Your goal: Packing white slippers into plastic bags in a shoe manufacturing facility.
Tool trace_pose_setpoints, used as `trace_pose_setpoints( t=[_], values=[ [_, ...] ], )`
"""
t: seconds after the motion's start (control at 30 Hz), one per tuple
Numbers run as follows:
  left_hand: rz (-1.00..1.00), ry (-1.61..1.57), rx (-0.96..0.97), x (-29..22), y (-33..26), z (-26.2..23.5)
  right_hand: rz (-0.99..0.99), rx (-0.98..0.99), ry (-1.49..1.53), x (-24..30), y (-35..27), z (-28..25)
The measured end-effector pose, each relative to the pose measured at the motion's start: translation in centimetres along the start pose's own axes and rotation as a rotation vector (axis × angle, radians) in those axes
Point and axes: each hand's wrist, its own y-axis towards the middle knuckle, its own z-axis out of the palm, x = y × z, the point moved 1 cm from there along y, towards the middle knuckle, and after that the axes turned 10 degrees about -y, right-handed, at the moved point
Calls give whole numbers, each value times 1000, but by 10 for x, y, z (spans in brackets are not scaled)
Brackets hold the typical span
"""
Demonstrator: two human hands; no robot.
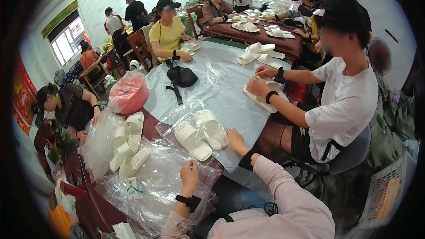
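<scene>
Two cream slippers lie side by side in front of me, the left slipper and the right slipper. Clear film covers at least part of the right one. My right hand is closed at the near edge of that right slipper, its fingertips against the slipper and film. Just below the left slipper, over the clear plastic bags, my left hand is closed with thumb and fingers together. Whatever those fingers hold, if anything, is too small to make out.
More cream slippers lie on plastic at my left, beside a pink bundle in clear film. A black pouch rests on the grey table cover. Close at my right, a seated co-worker handles a slipper; several others work around the tables.
</scene>
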Motion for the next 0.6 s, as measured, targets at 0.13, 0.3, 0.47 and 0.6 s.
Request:
trace_pose_setpoints(
  t=[0.13,0.3,0.47,0.6],
  values=[
    [261,-165,-363,-16,-6,7,-48,85,70,9,-6,-4],
    [290,-164,-371,-14,-3,4,-51,5,307,23,-14,-18],
    [94,-504,-240,-32,-19,-32,208,250,855,62,-23,-87],
    [258,-675,-223,-95,-66,-69,22,127,1137,96,-24,-162]
  ],
)
